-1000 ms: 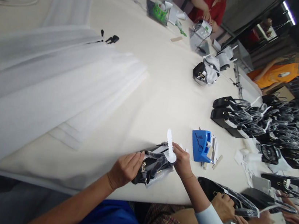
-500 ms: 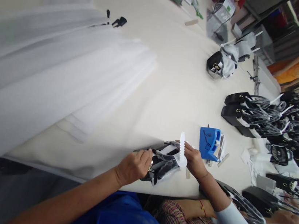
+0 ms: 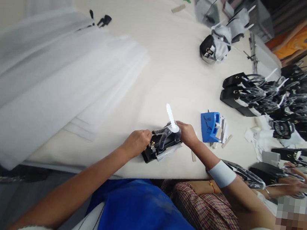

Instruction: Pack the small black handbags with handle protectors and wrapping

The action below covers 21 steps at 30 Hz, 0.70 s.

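Note:
A small black bag (image 3: 157,149) wrapped in clear plastic lies at the near edge of the white table (image 3: 171,68). My left hand (image 3: 137,142) is closed on its left end, near a gold clasp. My right hand (image 3: 187,133) grips the bag's right end and pinches a white serrated strip of tape (image 3: 170,115) that stands up from the bag. A white band sits on my right forearm.
A blue tape dispenser (image 3: 210,127) stands just right of my right hand. Stacked white foam sheets (image 3: 47,78) cover the table's left. Many black bags with wrapped handles (image 3: 270,104) pile at the right. Another person's hands (image 3: 291,184) work on bags at the lower right.
The view has swung down and tilted. Both hands stay on the bag; it now sits more upright, and the tape strip has been brought down against its top.

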Available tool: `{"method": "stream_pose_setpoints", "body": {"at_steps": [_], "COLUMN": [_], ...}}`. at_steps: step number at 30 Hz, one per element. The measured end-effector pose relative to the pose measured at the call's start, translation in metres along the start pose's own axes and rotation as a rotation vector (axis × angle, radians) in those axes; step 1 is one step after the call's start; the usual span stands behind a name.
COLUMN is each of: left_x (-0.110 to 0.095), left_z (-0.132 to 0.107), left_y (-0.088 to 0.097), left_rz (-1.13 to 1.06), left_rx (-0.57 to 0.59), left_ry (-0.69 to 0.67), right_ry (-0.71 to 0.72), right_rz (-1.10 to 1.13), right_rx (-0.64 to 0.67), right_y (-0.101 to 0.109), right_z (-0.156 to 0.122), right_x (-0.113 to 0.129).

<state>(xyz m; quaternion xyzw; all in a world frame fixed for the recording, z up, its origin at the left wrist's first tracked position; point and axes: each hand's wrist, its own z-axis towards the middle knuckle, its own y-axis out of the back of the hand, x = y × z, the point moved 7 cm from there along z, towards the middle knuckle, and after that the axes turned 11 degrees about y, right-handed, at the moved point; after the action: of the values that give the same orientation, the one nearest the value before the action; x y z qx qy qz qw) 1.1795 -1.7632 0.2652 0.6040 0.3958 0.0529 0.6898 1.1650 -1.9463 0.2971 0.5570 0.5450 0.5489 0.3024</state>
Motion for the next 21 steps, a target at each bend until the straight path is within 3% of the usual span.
{"method": "stream_pose_setpoints", "body": {"at_steps": [3, 5, 8, 11, 13, 18, 19, 21], "left_x": [0.003, 0.003, 0.001, -0.002, -0.003, -0.003, -0.002, -0.002], "left_z": [0.002, 0.002, -0.001, -0.005, -0.008, -0.013, -0.014, -0.016], "left_y": [0.004, 0.005, 0.003, -0.001, -0.004, -0.003, -0.001, 0.007], "left_rz": [0.015, 0.028, 0.046, 0.071, 0.088, 0.115, 0.105, 0.066], "left_rx": [-0.02, -0.036, -0.064, -0.096, -0.117, -0.181, -0.208, -0.273], "left_ry": [0.008, 0.014, 0.018, 0.012, 0.009, 0.01, 0.02, 0.042], "right_ry": [-0.003, -0.044, -0.2, -0.362, -0.434, -0.636, -0.655, -0.63], "right_rz": [0.123, 0.201, 0.234, 0.165, 0.254, 0.984, 1.07, 1.152], "right_rx": [-0.043, -0.139, -0.462, -0.799, -0.834, -0.632, -0.643, -0.68], "right_y": [0.003, 0.012, 0.04, 0.06, 0.048, -0.037, -0.043, -0.036], "right_z": [0.005, -0.002, -0.034, -0.081, -0.096, -0.082, -0.08, -0.078], "right_x": [0.0, 0.001, 0.012, 0.049, 0.079, 0.12, 0.122, 0.126]}}
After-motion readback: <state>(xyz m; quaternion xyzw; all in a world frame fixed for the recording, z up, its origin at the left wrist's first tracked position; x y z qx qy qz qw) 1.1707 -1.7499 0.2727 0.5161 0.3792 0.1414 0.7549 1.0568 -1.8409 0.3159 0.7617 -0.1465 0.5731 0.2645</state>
